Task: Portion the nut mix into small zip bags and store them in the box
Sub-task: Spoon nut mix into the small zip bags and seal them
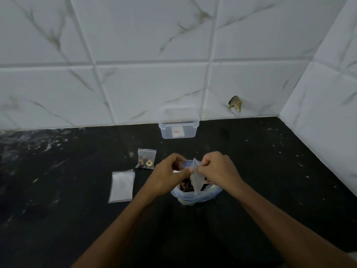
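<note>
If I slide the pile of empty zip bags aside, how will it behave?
The pile of empty zip bags looks thin and flat, so probably light and floppy. Its edges are fanned at the top, so the bags may slip apart rather than move together. On the smooth dark counter they would likely slide easily.

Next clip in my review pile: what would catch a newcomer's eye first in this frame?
Front and centre, the left hand and right hand pinch a small empty zip bag over the open bag of nut mix on the black counter. To their left lie one filled zip bag and a stack of empty zip bags. A clear plastic box stands against the marbled tile wall.
</note>
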The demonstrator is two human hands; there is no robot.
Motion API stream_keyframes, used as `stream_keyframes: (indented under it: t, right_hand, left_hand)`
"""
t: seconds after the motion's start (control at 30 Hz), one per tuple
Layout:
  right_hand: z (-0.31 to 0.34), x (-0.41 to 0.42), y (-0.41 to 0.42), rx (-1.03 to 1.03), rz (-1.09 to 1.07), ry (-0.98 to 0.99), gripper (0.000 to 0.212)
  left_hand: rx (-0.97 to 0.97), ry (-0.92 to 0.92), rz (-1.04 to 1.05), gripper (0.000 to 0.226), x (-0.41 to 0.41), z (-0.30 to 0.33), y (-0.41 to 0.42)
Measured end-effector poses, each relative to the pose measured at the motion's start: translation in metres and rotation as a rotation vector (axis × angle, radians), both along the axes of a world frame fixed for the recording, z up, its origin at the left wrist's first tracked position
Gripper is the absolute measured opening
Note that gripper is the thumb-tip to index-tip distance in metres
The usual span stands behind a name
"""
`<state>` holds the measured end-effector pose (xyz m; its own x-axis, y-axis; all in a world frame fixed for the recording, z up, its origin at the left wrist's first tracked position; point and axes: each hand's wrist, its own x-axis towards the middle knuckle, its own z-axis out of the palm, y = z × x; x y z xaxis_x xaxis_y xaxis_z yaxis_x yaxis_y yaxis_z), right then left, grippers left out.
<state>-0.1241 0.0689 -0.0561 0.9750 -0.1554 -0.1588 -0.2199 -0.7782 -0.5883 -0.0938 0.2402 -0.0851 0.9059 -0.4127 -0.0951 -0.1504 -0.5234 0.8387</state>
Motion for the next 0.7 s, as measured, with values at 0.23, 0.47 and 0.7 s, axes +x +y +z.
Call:
stream_keyframes:
  t: [0.23, 0.47, 0.7]
  right_hand:
    - [0.016, 0.004, 0.005, 0.088, 0.033, 0.072, 0.006]
    - [0.016, 0.005, -0.001, 0.121, 0.044, 0.021, 0.008]
    - [0.009, 0.01, -0.015, 0.219, 0.024, -0.049, 0.027]
  left_hand:
    - [-0.022, -0.062, -0.133, 0.097, -0.004, -0.016, -0.007]
    - [-0.099, -0.121, -0.107, 0.094, -0.006, -0.022, -0.007]
    - [-0.339, -0.116, 0.029, 0.055, -0.008, -0.022, -0.002]
